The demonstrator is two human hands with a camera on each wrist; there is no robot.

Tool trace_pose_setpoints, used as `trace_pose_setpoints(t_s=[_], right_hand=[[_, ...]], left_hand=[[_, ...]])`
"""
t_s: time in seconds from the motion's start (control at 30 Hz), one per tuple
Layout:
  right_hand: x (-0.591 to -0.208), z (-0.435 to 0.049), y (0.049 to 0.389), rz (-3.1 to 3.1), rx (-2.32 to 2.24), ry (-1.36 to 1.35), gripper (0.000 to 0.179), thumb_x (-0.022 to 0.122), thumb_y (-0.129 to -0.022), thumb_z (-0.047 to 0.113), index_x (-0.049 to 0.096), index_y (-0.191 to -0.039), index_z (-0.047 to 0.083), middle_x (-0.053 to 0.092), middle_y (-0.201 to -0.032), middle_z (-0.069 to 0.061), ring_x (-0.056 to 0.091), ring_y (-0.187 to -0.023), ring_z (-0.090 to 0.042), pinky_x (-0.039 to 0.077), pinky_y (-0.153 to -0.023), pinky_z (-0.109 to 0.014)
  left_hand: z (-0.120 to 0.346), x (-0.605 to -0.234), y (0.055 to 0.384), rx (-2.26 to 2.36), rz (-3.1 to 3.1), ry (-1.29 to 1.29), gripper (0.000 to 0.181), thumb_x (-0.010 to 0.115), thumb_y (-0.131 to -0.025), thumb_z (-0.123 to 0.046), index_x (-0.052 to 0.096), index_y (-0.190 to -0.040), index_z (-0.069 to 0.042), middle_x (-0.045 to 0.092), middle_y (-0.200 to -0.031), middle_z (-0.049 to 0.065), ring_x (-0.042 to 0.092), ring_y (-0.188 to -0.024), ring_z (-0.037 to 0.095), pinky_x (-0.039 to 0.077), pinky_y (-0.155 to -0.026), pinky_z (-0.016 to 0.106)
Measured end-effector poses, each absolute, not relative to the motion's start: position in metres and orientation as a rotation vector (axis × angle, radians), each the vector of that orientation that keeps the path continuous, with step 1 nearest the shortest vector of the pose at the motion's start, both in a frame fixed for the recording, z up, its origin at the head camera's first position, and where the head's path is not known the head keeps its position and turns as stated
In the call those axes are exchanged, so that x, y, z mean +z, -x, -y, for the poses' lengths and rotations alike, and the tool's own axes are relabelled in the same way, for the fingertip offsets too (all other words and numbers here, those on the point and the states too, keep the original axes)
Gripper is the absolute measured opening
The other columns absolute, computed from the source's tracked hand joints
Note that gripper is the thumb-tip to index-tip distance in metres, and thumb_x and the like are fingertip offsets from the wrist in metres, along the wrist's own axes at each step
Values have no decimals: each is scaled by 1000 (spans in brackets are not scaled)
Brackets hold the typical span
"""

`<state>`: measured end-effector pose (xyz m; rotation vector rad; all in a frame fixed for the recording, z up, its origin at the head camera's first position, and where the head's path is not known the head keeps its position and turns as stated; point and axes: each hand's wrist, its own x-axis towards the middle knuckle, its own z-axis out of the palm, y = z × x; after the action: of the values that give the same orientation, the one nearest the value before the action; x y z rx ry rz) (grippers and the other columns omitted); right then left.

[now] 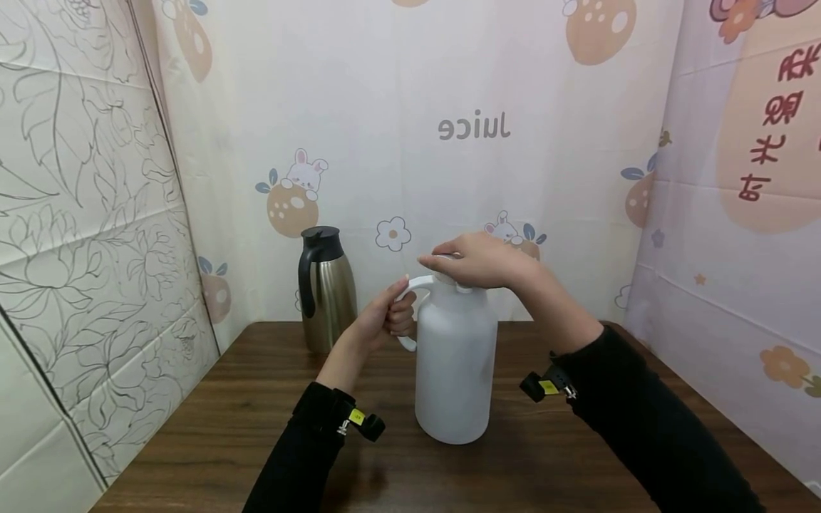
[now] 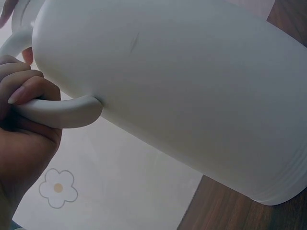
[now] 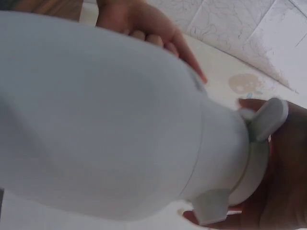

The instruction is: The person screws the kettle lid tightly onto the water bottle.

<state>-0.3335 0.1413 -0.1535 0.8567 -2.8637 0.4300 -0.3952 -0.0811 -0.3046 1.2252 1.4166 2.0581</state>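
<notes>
A white insulated jug point(image 1: 455, 370) stands nearly upright over the front middle of the wooden table. My left hand point(image 1: 385, 313) grips its curved handle point(image 2: 72, 112) on the left side, fingers wrapped round and thumb pointing up along it. Over the top lies my right hand point(image 1: 477, 262), palm down, with thumb and fingers spread round the lid point(image 3: 256, 165). In the right wrist view a raised lever point(image 3: 269, 119) and the short spout point(image 3: 211, 206) stick out by that hand. The palm hides most of the lid's top.
A steel thermos jug point(image 1: 330, 299) with black lid and handle stands at the back left of the brown wooden table point(image 1: 256, 420). Printed curtains point(image 1: 359, 92) hang behind and at both sides. Small cameras are strapped to both black sleeves.
</notes>
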Motion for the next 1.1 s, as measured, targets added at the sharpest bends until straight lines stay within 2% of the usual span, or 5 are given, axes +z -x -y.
trace_pose_setpoints(t_s=[0.1, 0.2, 0.5, 0.83, 1.1], right_hand=[[-155, -147, 339, 2836, 500, -893, 69, 45, -105, 70, 62, -149, 20, 63, -147, -4, 58, -137, -30, 48, -108, -56], [-159, -152, 345, 2750, 586, -992, 64, 49, -105, 66, 65, -146, 19, 62, -148, -2, 54, -141, -30, 46, -111, -57], [-176, -162, 363, 2394, 699, -1318, 29, 64, -105, 40, 78, -123, 23, 74, -126, 6, 65, -125, -17, 53, -102, -50], [-188, -163, 373, 2229, 794, -1441, 23, 66, -102, 25, 81, -118, 17, 76, -121, -1, 70, -115, -20, 58, -85, -44], [-190, -160, 368, 2259, 786, -1351, 24, 66, -102, 26, 82, -115, 16, 76, -120, -1, 69, -115, -21, 58, -83, -42]], left_hand=[[81, -305, 396, 2055, -1407, -1224, 53, 35, -115, -49, 45, -69, -27, 42, -55, -17, 37, -46, 1, 15, -52, 30], [82, -305, 397, 2051, -1397, -1220, 52, 37, -115, -50, 45, -69, -26, 42, -55, -17, 37, -46, 1, 15, -52, 30], [82, -305, 397, 2042, -1394, -1234, 53, 34, -115, -49, 47, -69, -28, 43, -55, -17, 38, -46, 0, 15, -52, 30], [82, -305, 395, 2038, -1379, -1243, 53, 35, -115, -50, 43, -69, -26, 39, -55, -16, 30, -45, 5, 14, -51, 29], [82, -306, 396, 2037, -1370, -1249, 52, 36, -115, -51, 46, -69, -27, 43, -56, -17, 37, -46, 1, 15, -52, 30]])
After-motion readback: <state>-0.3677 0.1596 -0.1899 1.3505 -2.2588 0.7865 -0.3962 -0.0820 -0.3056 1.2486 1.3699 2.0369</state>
